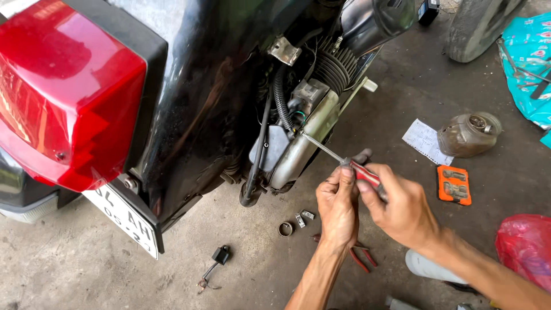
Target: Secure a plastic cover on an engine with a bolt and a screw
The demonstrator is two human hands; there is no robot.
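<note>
Presently both hands grip one screwdriver (344, 162). The right hand (402, 209) is closed around its red handle; the left hand (338, 206) pinches the shaft just below the handle, fingers curled. The shaft runs up and left, its tip touching the engine (310, 123) of a black scooter (201, 92), beside a ribbed black hose (280, 97) and a finned cylinder (336, 66). The scooter's red tail light (63, 92) and number plate (123, 221) fill the left of the view.

On the concrete floor (86, 270), below the engine, lie a metal ring (285, 229), two small clips (304, 217) and a black connector (220, 255) with short wires. Red-handled pliers (361, 257) lie partly under the left wrist. Toward the floor's right edge sit a paper slip (425, 140), a grey engine cover (469, 134), an orange pack (454, 185) and a red bag (525, 244).
</note>
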